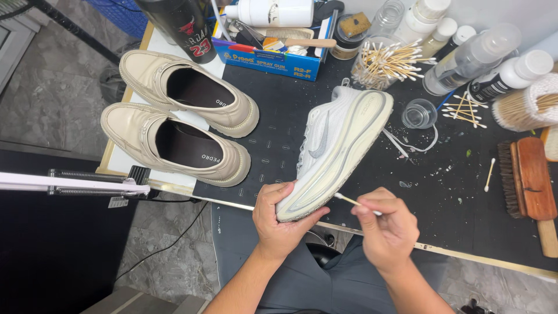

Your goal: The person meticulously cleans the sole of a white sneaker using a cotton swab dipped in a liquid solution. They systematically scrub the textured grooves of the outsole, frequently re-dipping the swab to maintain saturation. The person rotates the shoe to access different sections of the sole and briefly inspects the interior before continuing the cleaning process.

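Sneaker: white sneaker [337, 145] tilted on its side at the worktop's [465, 221] near edge.
Left hand: left hand [282, 218] closed around its heel.
Right hand: right hand [386, 227] pinching a cotton swab [349, 200], tip at the sole.
Far-left corner: two cream loafers [180, 122].

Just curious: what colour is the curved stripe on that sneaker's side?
Silver-grey, on the white sneaker held by the left hand; head view.

Count: two loafers [189, 90] [174, 142], one sneaker [334, 148], one brush [526, 177], two hands [282, 218] [386, 227].
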